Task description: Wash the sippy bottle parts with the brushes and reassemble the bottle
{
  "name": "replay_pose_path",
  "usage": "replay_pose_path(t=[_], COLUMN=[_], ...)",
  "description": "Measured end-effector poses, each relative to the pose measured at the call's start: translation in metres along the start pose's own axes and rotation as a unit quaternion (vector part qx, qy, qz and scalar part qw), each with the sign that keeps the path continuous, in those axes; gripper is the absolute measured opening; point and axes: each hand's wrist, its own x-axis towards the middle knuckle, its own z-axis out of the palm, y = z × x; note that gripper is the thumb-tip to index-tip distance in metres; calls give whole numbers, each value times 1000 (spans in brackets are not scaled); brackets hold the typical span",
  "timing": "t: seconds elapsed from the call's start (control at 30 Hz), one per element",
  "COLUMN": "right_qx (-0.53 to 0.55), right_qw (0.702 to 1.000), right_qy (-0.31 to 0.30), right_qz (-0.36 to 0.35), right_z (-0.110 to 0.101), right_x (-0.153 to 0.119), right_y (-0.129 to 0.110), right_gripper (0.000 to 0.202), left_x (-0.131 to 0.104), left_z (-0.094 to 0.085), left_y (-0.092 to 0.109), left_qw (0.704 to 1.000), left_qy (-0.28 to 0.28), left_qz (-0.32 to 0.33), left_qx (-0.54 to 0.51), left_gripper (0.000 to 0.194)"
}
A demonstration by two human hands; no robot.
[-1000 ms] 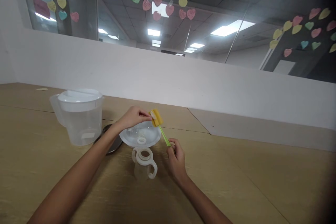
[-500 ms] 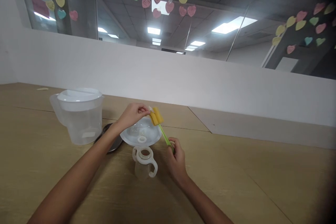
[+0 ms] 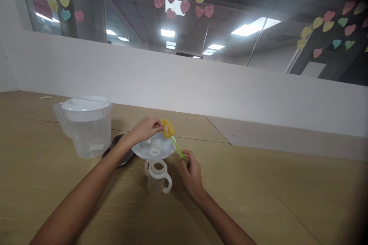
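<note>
My right hand is closed round the green handle of a sponge brush, whose yellow head is raised over the far right rim of a white bowl. At the left side of the yellow sponge, my left hand pinches something small and pale, too small to name. Inside the bowl are clear pieces and a white ring. A clear bottle with two white handles stands open-topped on the table, just in front of the bowl.
A clear lidded pitcher stands at the left. Between it and the bowl lies a dark round tray, partly hidden by my left forearm. A white wall with a window above runs behind the wooden table.
The sponge head has shifted slightly left and turned, so a pale piece shows against its front. My left hand has moved slightly down with it; my right hand has barely moved.
</note>
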Motion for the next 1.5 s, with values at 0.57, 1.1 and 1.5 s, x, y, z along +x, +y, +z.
replay_pose_path(t=[0.57, 1.1, 1.5], right_qx=[-32, -78, -80], right_qw=[998, 996, 996], right_qy=[34, 30, -25], right_qz=[-40, -16, -23], right_z=[-3, -5, -6], right_x=[0, 9, 12], right_y=[-3, 4, 1], right_gripper=[39, 36, 35], left_x=[3, -7, -16], left_z=[-8, -35, -26], left_y=[-10, -12, -85], left_qw=[987, 994, 905], left_qy=[119, 45, -160], left_qz=[-47, -90, -332], left_qx=[95, 46, 214], left_gripper=[28, 28, 8])
